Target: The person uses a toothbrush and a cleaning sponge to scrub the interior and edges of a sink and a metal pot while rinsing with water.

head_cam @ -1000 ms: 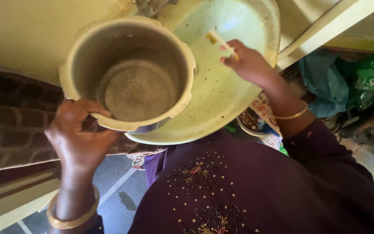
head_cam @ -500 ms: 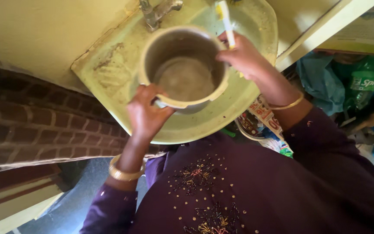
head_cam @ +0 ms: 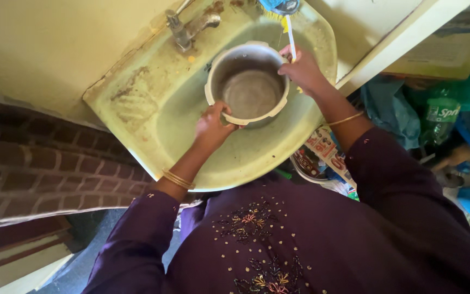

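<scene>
Pale green and stained, the sink (head_cam: 137, 103) is filling the upper middle of the view, fixed against a yellowish wall, with a metal tap (head_cam: 186, 27) sticking out over its back edge. Inside the basin a metal pot (head_cam: 247, 84) is sitting upright, its mouth facing up and its inside looking dull and empty. The left hand (head_cam: 211, 126) is gripping the pot's near rim, fingers curled over the edge. The right hand (head_cam: 302, 71) is resting against the far right rim, closed around the white handle of a brush (head_cam: 288, 27); the brush's blue and yellow head is being cut off by the top of the frame. A purple embroidered sleeve and chest are hiding the sink's front edge. To the right, a green bottle (head_cam: 440, 117) and packets (head_cam: 325, 155) are lying in a blurred heap, hard to make out.
</scene>
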